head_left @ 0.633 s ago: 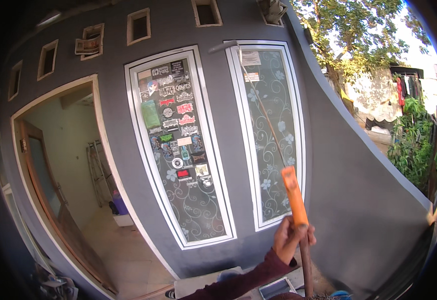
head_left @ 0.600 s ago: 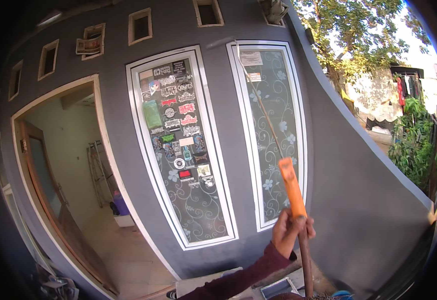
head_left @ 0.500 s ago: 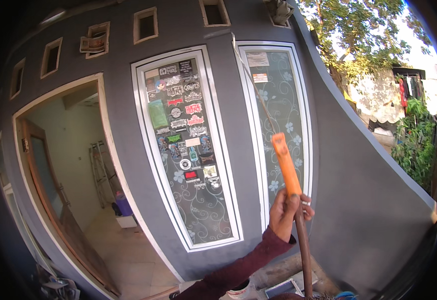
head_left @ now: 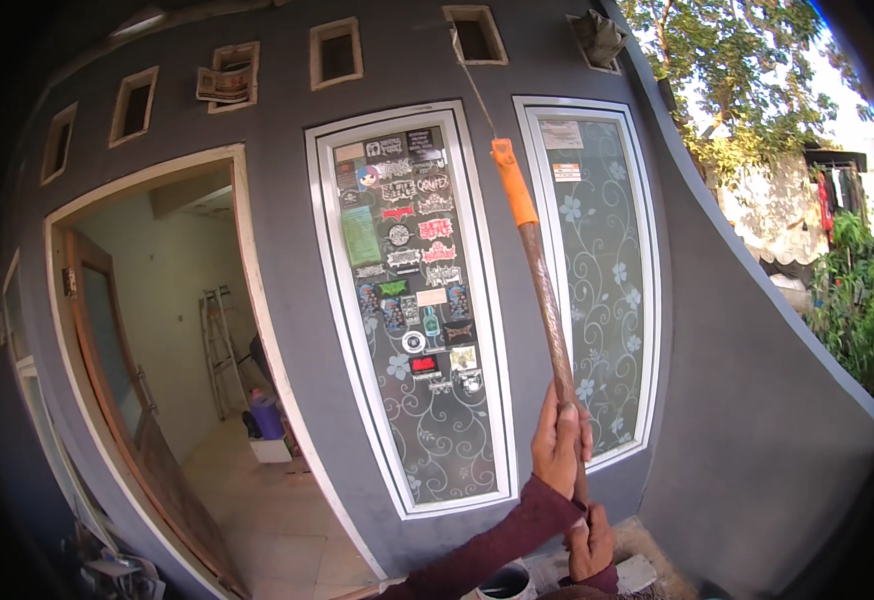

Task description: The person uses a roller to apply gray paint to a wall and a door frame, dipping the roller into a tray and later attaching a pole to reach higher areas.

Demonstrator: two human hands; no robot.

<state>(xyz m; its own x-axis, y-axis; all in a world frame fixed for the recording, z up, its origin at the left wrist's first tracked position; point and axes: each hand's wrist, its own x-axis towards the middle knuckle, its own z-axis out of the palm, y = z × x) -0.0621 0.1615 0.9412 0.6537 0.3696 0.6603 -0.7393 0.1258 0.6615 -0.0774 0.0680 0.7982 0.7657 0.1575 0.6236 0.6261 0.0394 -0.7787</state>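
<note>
A long brown pole [head_left: 551, 310] rises in front of me, topped by the orange handle [head_left: 514, 185] of a paint roller. The thin metal rod [head_left: 474, 90] runs up from it to the grey wall, near a small vent opening; the roller head blends into the dark wall there. My left hand [head_left: 559, 440], in a maroon sleeve, is wrapped round the pole partway down. Lower, close to the bottom edge, my right hand [head_left: 589, 545] grips the same pole near its lower end.
A sticker-covered window [head_left: 412, 300] and a flower-patterned one [head_left: 597, 270] stand in white frames. At left, an open doorway [head_left: 235, 230] shows a ladder [head_left: 219, 350] inside. A bucket [head_left: 505, 582] sits below my hands. A sloping grey side wall [head_left: 757, 440] bounds the right.
The roller and pole have moved up the wall, the orange handle now well above my left hand. My right hand has come into view on the pole. The view has shifted slightly.
</note>
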